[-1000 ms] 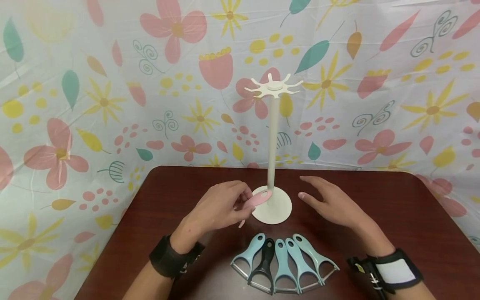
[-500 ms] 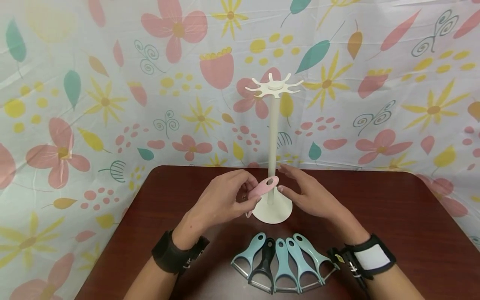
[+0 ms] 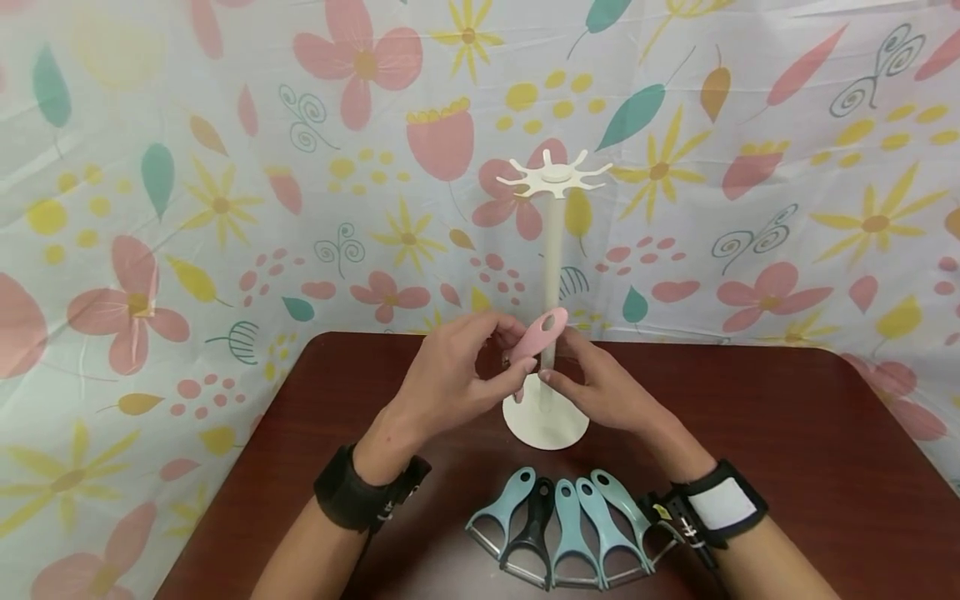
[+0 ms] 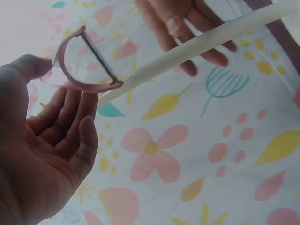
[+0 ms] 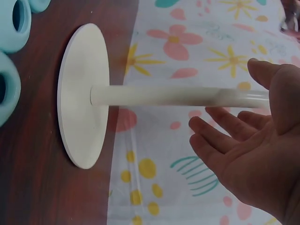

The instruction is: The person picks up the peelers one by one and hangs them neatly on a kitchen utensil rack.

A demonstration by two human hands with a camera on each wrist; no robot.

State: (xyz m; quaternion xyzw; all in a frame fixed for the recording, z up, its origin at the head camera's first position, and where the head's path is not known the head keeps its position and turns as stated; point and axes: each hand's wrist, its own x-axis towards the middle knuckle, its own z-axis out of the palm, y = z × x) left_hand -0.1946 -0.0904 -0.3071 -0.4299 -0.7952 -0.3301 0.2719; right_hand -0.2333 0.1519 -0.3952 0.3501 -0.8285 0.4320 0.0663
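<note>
My left hand [image 3: 446, 383] pinches a pink peeler [image 3: 537, 337] between thumb and fingers, its holed handle end pointing up and right, overlapping the pole of the white stand [image 3: 553, 258] in the head view. In the left wrist view the peeler's forked head [image 4: 96, 87] and metal blade show. My right hand [image 3: 611, 383] is at the pole's right side, its fingers partly hidden behind the pole and peeler. The right wrist view shows that hand [image 5: 248, 154] with fingers loosely spread beside the pole [image 5: 159, 96], not closed round it.
In front of the stand's round base [image 3: 546, 425], several light-blue peelers [image 3: 572, 529] and one black peeler [image 3: 534, 537] lie fanned out on the dark wooden table [image 3: 315, 400]. A ring of prongs [image 3: 556, 175] tops the stand. A flower-patterned cloth [image 3: 360, 192] hangs behind.
My left hand has raised the pink peeler from near the base to lower-pole height, tilting its handle upward. The right hand has moved left to the pole.
</note>
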